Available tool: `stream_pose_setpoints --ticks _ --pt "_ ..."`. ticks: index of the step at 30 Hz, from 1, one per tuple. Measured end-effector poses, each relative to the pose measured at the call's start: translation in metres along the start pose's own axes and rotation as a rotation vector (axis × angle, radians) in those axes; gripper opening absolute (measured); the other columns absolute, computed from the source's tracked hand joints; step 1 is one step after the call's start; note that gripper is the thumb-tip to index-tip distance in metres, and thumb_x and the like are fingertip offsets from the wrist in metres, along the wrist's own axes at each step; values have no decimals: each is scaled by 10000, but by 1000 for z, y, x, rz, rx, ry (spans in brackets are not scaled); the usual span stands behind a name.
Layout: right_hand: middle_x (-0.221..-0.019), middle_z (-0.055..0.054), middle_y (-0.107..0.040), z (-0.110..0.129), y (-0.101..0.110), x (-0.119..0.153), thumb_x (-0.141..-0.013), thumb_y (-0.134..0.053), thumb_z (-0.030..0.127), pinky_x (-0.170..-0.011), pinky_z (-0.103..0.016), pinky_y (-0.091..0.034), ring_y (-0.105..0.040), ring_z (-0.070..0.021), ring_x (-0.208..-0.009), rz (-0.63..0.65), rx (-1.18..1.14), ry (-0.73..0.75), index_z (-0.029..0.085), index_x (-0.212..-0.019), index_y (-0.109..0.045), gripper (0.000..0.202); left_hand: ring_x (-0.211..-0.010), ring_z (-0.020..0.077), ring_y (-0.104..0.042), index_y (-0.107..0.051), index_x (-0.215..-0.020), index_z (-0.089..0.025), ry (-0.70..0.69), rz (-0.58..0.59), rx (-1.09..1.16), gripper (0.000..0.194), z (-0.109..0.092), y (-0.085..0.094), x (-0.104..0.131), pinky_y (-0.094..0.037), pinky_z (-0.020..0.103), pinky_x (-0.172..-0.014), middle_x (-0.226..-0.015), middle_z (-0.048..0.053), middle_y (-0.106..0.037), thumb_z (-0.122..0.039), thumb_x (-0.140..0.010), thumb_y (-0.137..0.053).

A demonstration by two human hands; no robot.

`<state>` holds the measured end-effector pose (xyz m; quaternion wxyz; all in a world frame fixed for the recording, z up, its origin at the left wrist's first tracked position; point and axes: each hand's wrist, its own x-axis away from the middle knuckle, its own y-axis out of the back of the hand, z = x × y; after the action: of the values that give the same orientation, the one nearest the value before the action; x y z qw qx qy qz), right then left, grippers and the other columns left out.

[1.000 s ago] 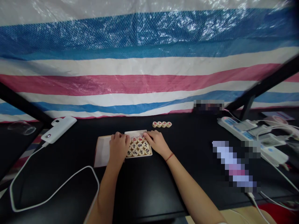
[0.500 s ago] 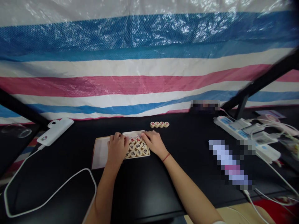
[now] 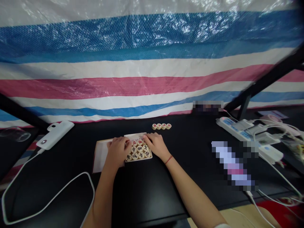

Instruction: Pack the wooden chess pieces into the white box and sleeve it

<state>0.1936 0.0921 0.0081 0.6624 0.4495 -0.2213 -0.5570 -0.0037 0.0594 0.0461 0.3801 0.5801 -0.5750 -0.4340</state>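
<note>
Head view: discs (image 3: pixel 141 155) in box (image 3: pixel 135 135), mid counter (image 3: pixel 147 190).
The far right corner is met by the half-curled right hand (image 3: pixel 157 145), the left side screened by the bent left hand (image 3: pixel 116 152); any grip cannot be told. Discs are best kept flat.

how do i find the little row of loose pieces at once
Start at the black table and find the white box of round pieces. Just beyond its far right corner sits a row of four pieces, all marked in red, set apart by lying outside the box.
</note>
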Motion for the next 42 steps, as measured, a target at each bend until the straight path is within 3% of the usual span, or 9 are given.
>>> stream_pose_setpoints --ticks 10,16,23,26,31,35,38,42 --pt "-780 -25 -660 -1 -2 0 -1004 -392 419 -686 -286 -275 -532 -168 -746 -3 11 1 224 -872 -677 370 -979 276 -542 -732 -895 -232 26 1 -73 247 0 -6 2 -385 390 -808 -956 76 -677 -279 -902 -490" --pt "-744 -25 -641 0 -1 0 -1008 -379 420 -677 -281 -269 -531 -166 -741 1 22 7 219 -829 -670 396 -1010 290 -516 -710 -854 -220 31 -14 -87 189 -5 -4 4 -400 406 -812 -1073 79 -651 -277 -879 -532" --pt "-760 -25 -648 1 1 0 -1005 -386 418 -683 -292 -285 -536 -172 -750 10 20 -2 223 -872 -694 388 -1020 268 -570 -647 -826 -222 0 50 16 127 -6 0 4 -388 409 -850 -905 34 -700 -264 -877 -538" --pt "-777 -31 -647 1 0 0 -996 -408 408 -699 -299 -316 -550 -182 -771 -17 -5 0 223 -905 -701 358 -971 261 -594 -644 -844 -218 -41 -6 52 102 -2 -2 2 -399 404 -844 -888 32 -702 -266 -870 -558" --pt "-1030 -86 -650 8 6 4 -895 -578 464 -829 -352 -387 -569 -239 -993 -235 -107 172 209 -1128 -648 352 -880 211 -622 -642 -963 -196 -167 -205 312 183 -3 -7 -1 -467 354 -834 -962 61 -698 -313 -895 -519" --pt "-1073 -75 -672 21 11 8 -889 -613 371 -850 -358 -423 -599 -218 -992 -247 -202 365 221 -1144 -621 296 -839 179 -651 -639 -1001 -217 -137 -163 544 227 -16 -8 2 -511 303 -798 -952 37 -713 -371 -905 -502" --pt "-1018 -55 -699 25 11 9 -917 -577 297 -845 -351 -453 -628 -196 -946 -266 -258 398 227 -1119 -626 219 -832 174 -661 -648 -981 -227 -75 -126 633 217 -22 -9 4 -523 299 -807 -917 22 -721 -380 -890 -523" --pt "-1069 -79 -678 19 8 7 -926 -559 291 -871 -365 -495 -622 -207 -982 -305 -265 389 226 -1142 -631 237 -876 186 -667 -648 -979 -218 -8 -167 702 234 -22 -15 4 -527 325 -845 -952 37 -720 -407 -872 -560"
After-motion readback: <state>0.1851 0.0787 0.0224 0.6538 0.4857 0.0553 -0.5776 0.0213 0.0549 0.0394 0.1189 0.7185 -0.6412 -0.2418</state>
